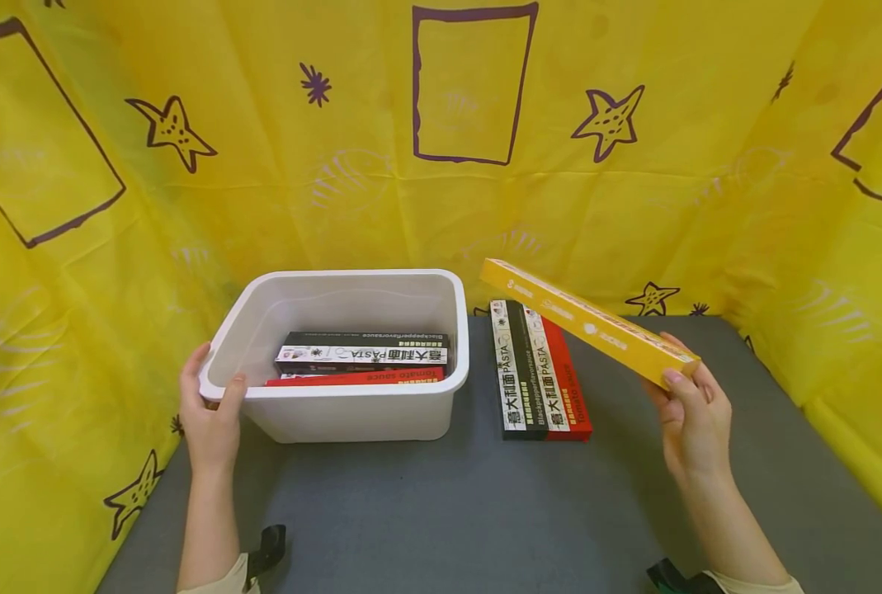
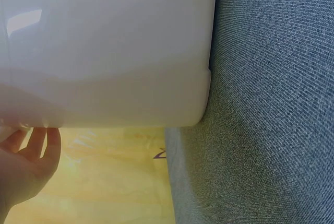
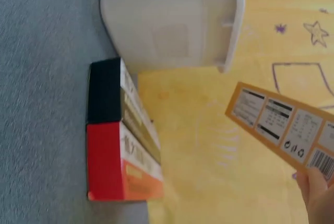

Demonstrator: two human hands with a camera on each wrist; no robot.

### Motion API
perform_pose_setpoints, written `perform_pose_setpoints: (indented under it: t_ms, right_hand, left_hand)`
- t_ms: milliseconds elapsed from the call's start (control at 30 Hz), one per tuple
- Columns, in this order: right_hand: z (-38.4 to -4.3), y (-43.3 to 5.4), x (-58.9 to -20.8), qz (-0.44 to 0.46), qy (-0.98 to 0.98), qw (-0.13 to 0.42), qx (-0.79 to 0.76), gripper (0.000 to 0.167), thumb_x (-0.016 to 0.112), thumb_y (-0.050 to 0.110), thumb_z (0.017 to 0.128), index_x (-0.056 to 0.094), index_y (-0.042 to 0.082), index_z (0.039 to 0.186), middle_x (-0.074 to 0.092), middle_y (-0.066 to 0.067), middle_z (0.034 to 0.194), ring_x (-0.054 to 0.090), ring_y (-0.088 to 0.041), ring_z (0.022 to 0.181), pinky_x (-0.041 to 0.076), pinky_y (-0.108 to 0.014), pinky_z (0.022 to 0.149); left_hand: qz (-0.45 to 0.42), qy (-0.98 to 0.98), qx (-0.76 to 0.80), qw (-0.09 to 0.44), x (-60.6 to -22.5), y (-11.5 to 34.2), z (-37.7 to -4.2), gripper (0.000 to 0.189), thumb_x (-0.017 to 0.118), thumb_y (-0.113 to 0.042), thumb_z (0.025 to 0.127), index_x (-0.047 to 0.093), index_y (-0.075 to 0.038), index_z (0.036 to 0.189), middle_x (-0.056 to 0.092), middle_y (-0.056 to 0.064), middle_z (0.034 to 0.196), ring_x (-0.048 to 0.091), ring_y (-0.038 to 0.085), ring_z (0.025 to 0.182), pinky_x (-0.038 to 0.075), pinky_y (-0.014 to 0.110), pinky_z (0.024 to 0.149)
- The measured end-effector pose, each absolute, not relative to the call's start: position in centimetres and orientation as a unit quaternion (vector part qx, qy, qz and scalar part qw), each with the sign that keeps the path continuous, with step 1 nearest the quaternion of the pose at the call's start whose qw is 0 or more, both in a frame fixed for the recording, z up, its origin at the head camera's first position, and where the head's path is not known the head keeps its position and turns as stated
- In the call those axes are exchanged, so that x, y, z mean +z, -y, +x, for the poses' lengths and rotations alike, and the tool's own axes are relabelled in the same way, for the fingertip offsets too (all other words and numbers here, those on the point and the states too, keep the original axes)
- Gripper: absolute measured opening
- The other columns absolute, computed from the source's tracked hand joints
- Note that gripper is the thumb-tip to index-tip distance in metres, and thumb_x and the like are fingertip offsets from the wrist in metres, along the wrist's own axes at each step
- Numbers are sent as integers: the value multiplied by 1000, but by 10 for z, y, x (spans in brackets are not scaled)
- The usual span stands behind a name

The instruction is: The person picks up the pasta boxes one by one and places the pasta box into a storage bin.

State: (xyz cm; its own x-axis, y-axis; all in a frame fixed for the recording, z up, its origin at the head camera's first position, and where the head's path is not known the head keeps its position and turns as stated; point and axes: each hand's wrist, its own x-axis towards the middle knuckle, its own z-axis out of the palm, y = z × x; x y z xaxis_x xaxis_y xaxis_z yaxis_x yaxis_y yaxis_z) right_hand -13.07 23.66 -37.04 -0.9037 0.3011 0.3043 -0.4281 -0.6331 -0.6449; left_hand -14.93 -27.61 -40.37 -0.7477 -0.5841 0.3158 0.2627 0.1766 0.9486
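My left hand (image 1: pixel 212 417) grips the front left corner of a white plastic bin (image 1: pixel 359 417), with the thumb over the rim. Inside the bin lie a black-and-white pasta box (image 1: pixel 362 355) and a red box (image 1: pixel 359 378) marked "Tomato sauce". My right hand (image 1: pixel 696 412) holds one end of a long yellow box (image 1: pixel 589 322), raised and tilted, its far end pointing toward the bin. The right wrist view shows printed panels and a barcode on the yellow box (image 3: pixel 282 125). Below it, a black-and-white pasta box (image 1: pixel 518 371) and a red-and-white pasta box (image 1: pixel 559 379) lie side by side.
A grey cloth-covered table (image 1: pixel 411 511) lies under everything. Yellow fabric (image 1: pixel 381 206) with drawn stars and fish encloses the back and both sides. The two flat boxes lie just right of the bin.
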Motion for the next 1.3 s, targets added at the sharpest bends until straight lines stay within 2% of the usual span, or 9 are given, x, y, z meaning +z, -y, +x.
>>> perform_pose_setpoints:
  t_ms: [367,567,900,1100,1300]
  right_hand:
    - [-129,-217,-364,182,407,150,882,41,38,-6,91,55,-10,128,51,-18,134,64,-22,106,49,-33,92]
    - [-134,-203,-362,191,467,124,854,45,44,0,90,50,-7,134,58,-16,126,62,-19,105,50,-29,91]
    - [-144,-184,-360,224,504,71,831,52,48,-6,87,45,-8,138,57,-16,129,60,-21,109,51,-29,89]
    - [-154,-175,-361,251,541,33,802,57,54,-1,86,40,-7,142,50,-14,134,56,-20,112,50,-29,90]
    - [-165,-166,-360,264,549,9,793,60,56,2,86,38,-4,143,50,-13,132,55,-21,111,50,-31,91]
  left_hand:
    - [111,694,-625,339,-404,276,-149,56,60,-10,88,48,-19,142,50,-1,128,46,18,108,38,22,85]
    - [115,698,-622,334,-404,276,-149,56,61,-11,88,48,-18,142,50,-1,129,46,19,108,38,22,85]
    - [134,715,-616,302,-401,279,-147,57,63,-16,89,46,-21,143,49,0,133,45,19,110,38,24,86]
    - [148,742,-584,293,-400,282,-145,57,64,-21,90,47,-22,144,50,0,133,47,15,104,40,19,81]
    - [146,763,-562,284,-396,284,-144,58,65,-21,90,47,-21,145,51,3,132,50,10,96,41,14,75]
